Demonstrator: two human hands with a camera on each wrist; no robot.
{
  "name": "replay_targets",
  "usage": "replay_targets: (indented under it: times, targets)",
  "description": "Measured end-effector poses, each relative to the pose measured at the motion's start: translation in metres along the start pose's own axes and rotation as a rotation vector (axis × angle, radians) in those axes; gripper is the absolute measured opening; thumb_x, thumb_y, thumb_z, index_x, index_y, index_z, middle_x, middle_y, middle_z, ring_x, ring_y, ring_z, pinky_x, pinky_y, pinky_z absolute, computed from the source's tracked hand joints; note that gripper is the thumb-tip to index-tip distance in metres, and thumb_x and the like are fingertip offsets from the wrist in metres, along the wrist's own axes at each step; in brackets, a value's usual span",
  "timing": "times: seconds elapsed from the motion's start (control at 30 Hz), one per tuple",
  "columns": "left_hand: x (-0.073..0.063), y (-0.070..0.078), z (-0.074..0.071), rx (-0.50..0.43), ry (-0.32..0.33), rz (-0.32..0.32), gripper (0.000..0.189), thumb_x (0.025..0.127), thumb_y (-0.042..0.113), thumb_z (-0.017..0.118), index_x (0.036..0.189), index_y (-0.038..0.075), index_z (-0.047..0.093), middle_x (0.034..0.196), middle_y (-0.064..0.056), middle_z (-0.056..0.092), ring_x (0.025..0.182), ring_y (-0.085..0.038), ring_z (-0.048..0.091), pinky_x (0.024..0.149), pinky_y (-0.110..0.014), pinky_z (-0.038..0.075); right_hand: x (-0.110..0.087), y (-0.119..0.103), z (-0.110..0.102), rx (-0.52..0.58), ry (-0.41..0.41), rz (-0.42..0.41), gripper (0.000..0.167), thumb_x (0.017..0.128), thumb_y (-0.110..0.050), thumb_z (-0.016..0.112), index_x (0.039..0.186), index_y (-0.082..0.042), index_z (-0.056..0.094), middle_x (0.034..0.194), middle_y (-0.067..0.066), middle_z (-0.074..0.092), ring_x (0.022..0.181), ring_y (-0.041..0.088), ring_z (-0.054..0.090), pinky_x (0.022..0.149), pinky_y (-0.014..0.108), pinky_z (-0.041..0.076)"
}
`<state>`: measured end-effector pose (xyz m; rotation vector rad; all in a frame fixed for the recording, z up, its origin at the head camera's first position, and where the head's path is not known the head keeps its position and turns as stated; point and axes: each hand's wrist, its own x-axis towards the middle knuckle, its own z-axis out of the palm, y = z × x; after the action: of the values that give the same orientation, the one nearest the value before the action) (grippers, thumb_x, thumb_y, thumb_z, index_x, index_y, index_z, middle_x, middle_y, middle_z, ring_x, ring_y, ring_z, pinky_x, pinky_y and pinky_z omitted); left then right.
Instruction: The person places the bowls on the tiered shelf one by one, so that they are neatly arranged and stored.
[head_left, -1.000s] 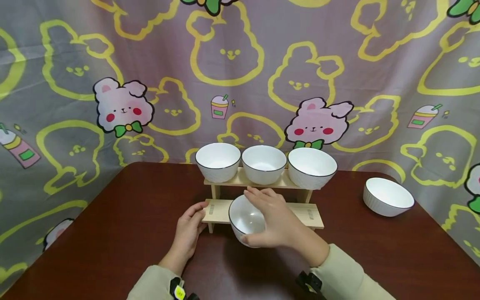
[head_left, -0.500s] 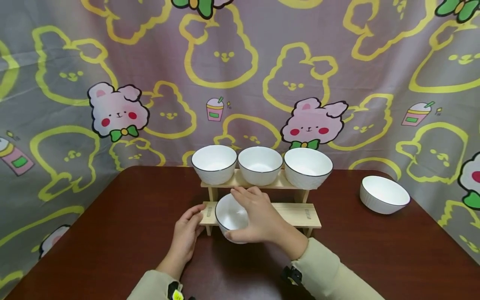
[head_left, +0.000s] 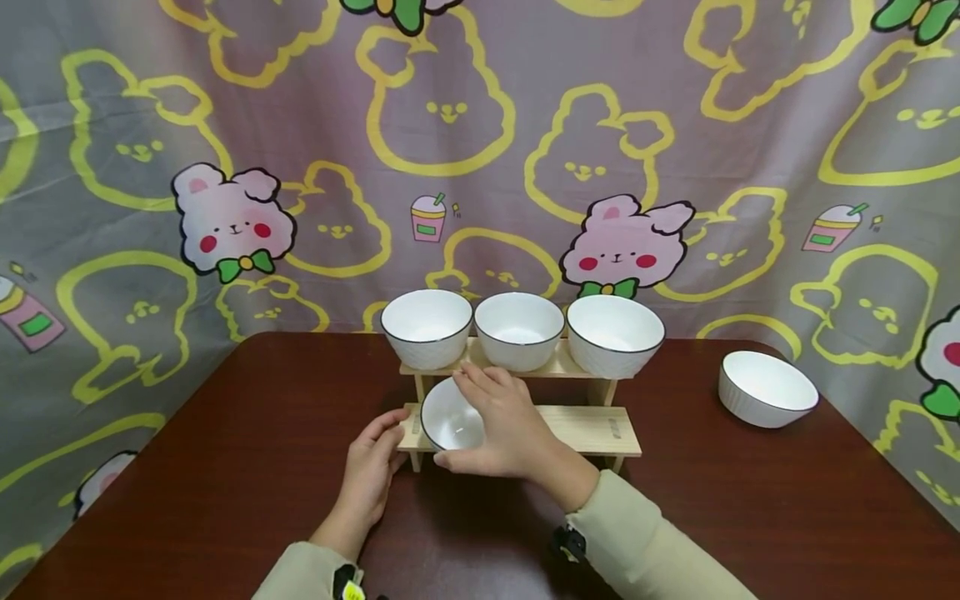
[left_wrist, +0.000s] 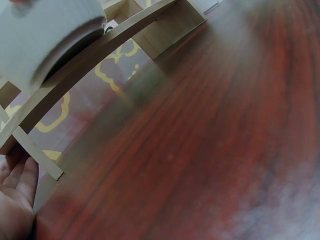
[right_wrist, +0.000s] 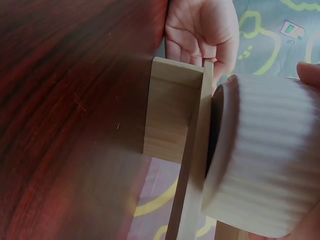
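Observation:
My right hand grips a white bowl with a dark rim, fingers at its far side and thumb at its near side. The bowl is at the left part of the lower step of a two-tier wooden rack. In the right wrist view the bowl's ribbed wall is tilted, its base close over the board. My left hand holds the left end of that lower step, with fingers beside the rack's leg in the left wrist view. Three more white bowls, the middle one among them, line the upper step.
Another ribbed white bowl stands apart at the right of the dark red-brown table. A curtain with cartoon bears hangs behind the table.
My right hand has carried the bowl leftward and slightly back, from the middle of the lower step to its left part. The left hand keeps its hold on the rack's end.

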<state>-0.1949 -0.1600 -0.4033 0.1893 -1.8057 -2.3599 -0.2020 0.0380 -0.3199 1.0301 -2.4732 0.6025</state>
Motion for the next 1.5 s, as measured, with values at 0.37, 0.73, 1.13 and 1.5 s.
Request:
replay_targets:
  times: [0.37, 0.73, 1.13, 1.5]
  targets:
    - [-0.001, 0.003, 0.0, -0.018, -0.002, 0.013, 0.027, 0.093, 0.008, 0.047, 0.117, 0.0, 0.056, 0.108, -0.001, 0.057, 0.087, -0.006, 0.059, 0.076, -0.024, 0.047, 0.007, -0.002, -0.002, -0.064, -0.041, 0.011, 0.094, 0.064, -0.061, 0.067, 0.134, -0.001, 0.047, 0.14, 0.017, 0.043, 0.125, 0.033, 0.036, 0.095, 0.052, 0.031]
    - [-0.001, 0.003, -0.001, -0.005, -0.001, 0.002, 0.028, 0.094, 0.008, 0.046, 0.119, -0.002, 0.054, 0.114, -0.003, 0.055, 0.09, -0.005, 0.058, 0.077, -0.023, 0.047, 0.011, -0.004, -0.004, -0.16, -0.157, 0.045, 0.094, 0.066, -0.07, 0.058, 0.133, -0.003, 0.048, 0.139, 0.015, 0.044, 0.124, 0.031, 0.038, 0.096, 0.051, 0.031]
    - [-0.003, 0.002, 0.0, 0.018, -0.018, 0.004, 0.032, 0.095, 0.009, 0.045, 0.123, -0.005, 0.05, 0.118, -0.007, 0.054, 0.091, -0.005, 0.058, 0.078, -0.023, 0.047, -0.007, -0.025, -0.049, -0.105, -0.055, 0.001, 0.088, 0.07, -0.063, 0.065, 0.135, -0.006, 0.047, 0.14, 0.015, 0.043, 0.125, 0.031, 0.041, 0.098, 0.045, 0.038]
    - [-0.001, 0.0, 0.0, -0.006, -0.006, 0.012, 0.027, 0.093, 0.006, 0.045, 0.117, -0.003, 0.055, 0.111, -0.003, 0.056, 0.087, -0.006, 0.059, 0.077, -0.025, 0.047, -0.032, -0.019, -0.096, -0.052, 0.114, 0.093, 0.068, 0.074, -0.045, 0.07, 0.129, -0.007, 0.055, 0.131, 0.013, 0.053, 0.121, 0.034, 0.046, 0.095, 0.05, 0.039]
